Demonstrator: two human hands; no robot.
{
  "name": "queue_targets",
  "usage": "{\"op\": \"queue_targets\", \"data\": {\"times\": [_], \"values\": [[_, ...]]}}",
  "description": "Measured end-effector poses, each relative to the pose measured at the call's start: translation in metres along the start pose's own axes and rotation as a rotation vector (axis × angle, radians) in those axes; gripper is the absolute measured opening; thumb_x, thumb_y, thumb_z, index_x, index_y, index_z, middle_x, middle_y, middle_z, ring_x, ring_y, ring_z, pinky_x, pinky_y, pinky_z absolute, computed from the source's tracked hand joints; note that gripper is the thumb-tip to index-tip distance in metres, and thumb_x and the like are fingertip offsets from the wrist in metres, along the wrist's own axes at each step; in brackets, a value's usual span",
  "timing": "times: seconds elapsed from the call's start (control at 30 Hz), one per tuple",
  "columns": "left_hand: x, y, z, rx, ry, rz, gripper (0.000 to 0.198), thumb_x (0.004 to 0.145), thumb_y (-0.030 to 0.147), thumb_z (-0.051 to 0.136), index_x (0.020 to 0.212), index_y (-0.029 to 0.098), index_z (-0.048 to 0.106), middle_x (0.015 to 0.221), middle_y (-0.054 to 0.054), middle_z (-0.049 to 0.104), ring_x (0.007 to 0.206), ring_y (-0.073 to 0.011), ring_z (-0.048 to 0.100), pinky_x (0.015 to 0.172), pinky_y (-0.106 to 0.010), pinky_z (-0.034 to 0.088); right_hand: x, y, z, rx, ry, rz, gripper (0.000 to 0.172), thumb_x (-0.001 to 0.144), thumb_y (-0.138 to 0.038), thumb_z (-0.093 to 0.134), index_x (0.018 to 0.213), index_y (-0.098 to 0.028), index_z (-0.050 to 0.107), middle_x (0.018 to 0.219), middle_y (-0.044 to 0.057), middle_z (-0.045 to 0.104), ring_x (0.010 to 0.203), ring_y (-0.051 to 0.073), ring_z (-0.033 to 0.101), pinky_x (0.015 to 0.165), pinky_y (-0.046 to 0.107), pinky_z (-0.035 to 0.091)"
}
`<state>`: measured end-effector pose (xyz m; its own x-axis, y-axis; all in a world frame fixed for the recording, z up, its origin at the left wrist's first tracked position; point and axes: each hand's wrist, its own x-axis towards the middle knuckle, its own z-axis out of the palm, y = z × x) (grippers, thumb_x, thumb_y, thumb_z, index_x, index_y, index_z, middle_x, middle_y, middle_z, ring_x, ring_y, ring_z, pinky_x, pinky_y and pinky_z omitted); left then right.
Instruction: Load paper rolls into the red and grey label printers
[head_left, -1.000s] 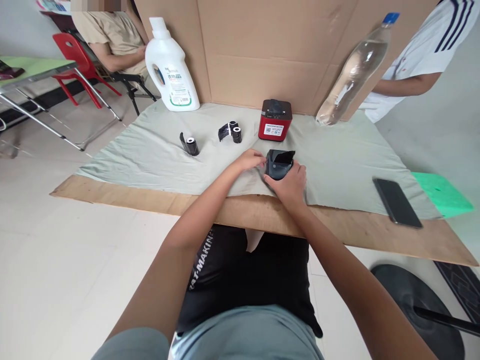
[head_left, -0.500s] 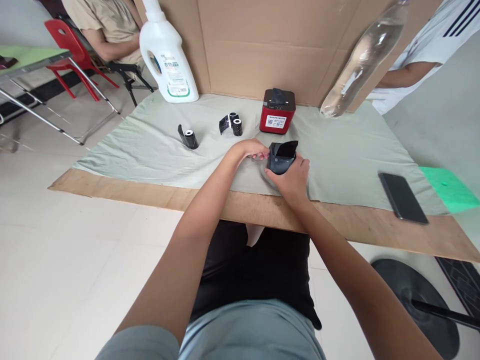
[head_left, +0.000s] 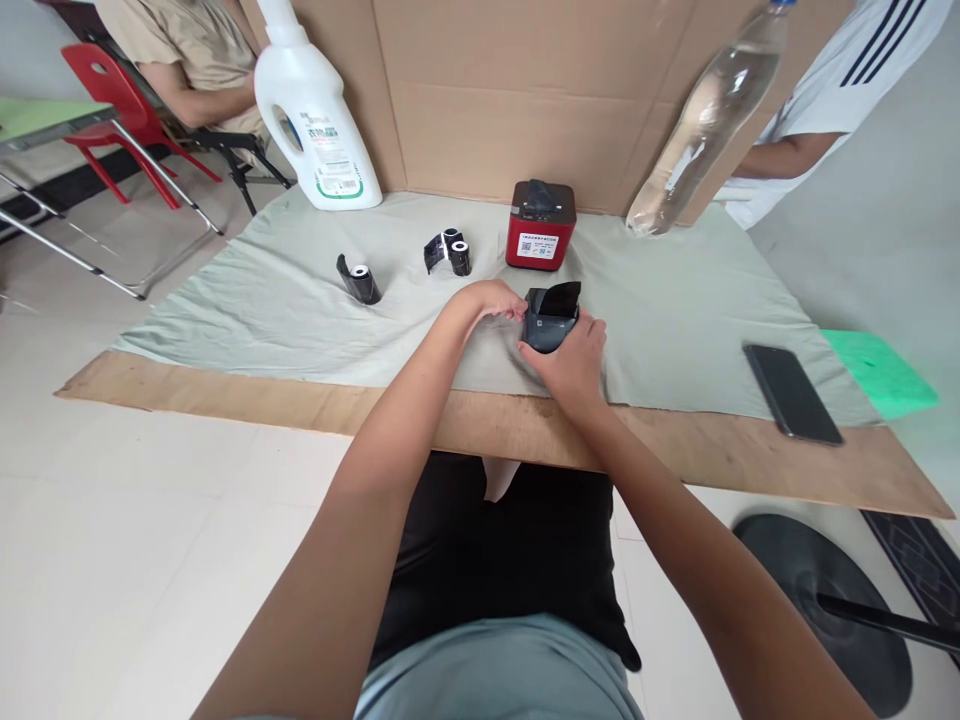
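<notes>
A small black label printer with its lid up sits on the pale green cloth near the table's front edge. My right hand wraps around its near right side and grips it. My left hand has curled fingers whose tips touch the printer's left side. Behind it stands a red label printer. Two black label rolls lie on the cloth to the left.
A white detergent jug stands at the back left and a clear plastic bottle leans at the back right against a cardboard wall. A black phone lies at the right. Other people sit behind, left and right.
The view has shifted a little between frames. My hands stay on the black printer, whose lid stands a bit more upright than a second ago.
</notes>
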<state>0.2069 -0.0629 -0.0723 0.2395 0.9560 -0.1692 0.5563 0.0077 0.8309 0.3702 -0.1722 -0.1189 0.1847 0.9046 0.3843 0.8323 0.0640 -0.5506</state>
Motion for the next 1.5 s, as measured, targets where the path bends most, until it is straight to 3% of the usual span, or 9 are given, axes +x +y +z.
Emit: {"op": "queue_targets", "data": {"times": [0.1,0.33,0.53,0.7,0.93,1.1,1.23,1.33,1.5], "values": [[-0.001,0.002,-0.002,0.091,-0.123,-0.092,0.017,0.069,0.015,0.074,0.052,0.017,0.073,0.05,-0.003,0.055,0.053,-0.0134,0.043,0.06,-0.031,0.039,-0.001,-0.001,-0.001,0.017,0.004,-0.001,0.103,0.067,-0.062,0.081,0.143,-0.011,0.035,0.133,0.023,0.049,0.128,0.043,0.049,0.112,0.061,0.04],[-0.011,-0.004,0.002,-0.03,-0.081,-0.051,0.024,0.072,0.016,0.071,0.048,0.018,0.07,0.053,-0.003,0.058,0.054,-0.0141,0.047,0.062,-0.032,0.041,-0.001,-0.001,-0.001,0.031,0.005,0.016,0.104,0.065,-0.061,0.083,0.144,-0.012,0.036,0.133,0.023,0.049,0.128,0.043,0.049,0.112,0.062,0.04],[-0.021,-0.024,0.025,-0.212,0.194,0.075,0.009,0.079,0.017,0.066,0.073,0.018,0.074,0.067,0.0,0.065,0.069,-0.0148,0.058,0.073,-0.028,0.048,0.001,0.001,-0.005,0.096,0.023,0.03,0.101,0.065,-0.063,0.083,0.143,-0.009,0.046,0.134,0.023,0.048,0.131,0.041,0.045,0.114,0.06,0.038],[-0.016,-0.03,0.049,-0.254,0.417,0.223,0.026,0.087,0.017,0.06,0.11,0.019,0.071,0.083,0.002,0.066,0.07,-0.0122,0.055,0.075,-0.025,0.047,0.009,0.009,-0.009,0.298,0.053,0.105,0.061,0.099,-0.064,0.038,0.127,-0.018,0.065,0.136,0.017,0.052,0.131,0.033,0.047,0.12,0.056,0.034],[-0.022,-0.022,0.051,-0.263,0.46,0.314,0.022,0.087,0.015,0.056,0.106,0.018,0.066,0.09,0.001,0.066,0.076,-0.0127,0.056,0.078,-0.024,0.046,0.034,0.023,-0.013,0.478,0.07,0.14,0.08,0.105,-0.062,0.007,0.13,-0.016,0.069,0.131,0.017,0.064,0.135,0.03,0.052,0.119,0.057,0.035],[-0.034,-0.016,0.052,-0.29,0.396,0.486,0.007,0.086,0.016,0.056,0.088,0.018,0.062,0.073,0.004,0.056,0.068,-0.0119,0.049,0.069,-0.024,0.042,0.077,0.021,-0.02,0.554,-0.031,-0.05,0.085,0.103,-0.07,0.011,0.115,-0.017,0.077,0.124,0.015,0.073,0.126,0.03,0.061,0.114,0.053,0.041],[-0.036,-0.014,0.053,-0.309,0.38,0.469,0.006,0.084,0.015,0.057,0.086,0.019,0.061,0.066,0.006,0.049,0.063,-0.0113,0.045,0.066,-0.025,0.04,0.107,0.017,-0.017,0.665,-0.192,0.015,0.077,0.098,-0.073,0.025,0.105,-0.019,0.079,0.111,0.015,0.078,0.108,0.029,0.069,0.101,0.047,0.05],[-0.035,-0.016,0.053,-0.302,0.398,0.453,0.009,0.085,0.016,0.058,0.092,0.018,0.065,0.075,0.004,0.059,0.065,-0.0107,0.048,0.068,-0.024,0.043,0.115,0.022,-0.016,0.708,-0.241,0.055,0.062,0.093,-0.066,0.038,0.107,-0.02,0.078,0.117,0.013,0.078,0.107,0.027,0.07,0.092,0.043,0.055],[-0.033,-0.016,0.054,-0.261,0.411,0.499,0.037,0.085,0.013,0.057,0.12,0.019,0.068,0.106,-0.002,0.071,0.068,-0.01,0.052,0.071,-0.025,0.048,0.12,0.048,-0.024,0.713,-0.339,-0.112,0.046,0.091,-0.051,0.049,0.114,-0.023,0.076,0.125,0.009,0.077,0.115,0.025,0.069,0.089,0.037,0.056]]}}
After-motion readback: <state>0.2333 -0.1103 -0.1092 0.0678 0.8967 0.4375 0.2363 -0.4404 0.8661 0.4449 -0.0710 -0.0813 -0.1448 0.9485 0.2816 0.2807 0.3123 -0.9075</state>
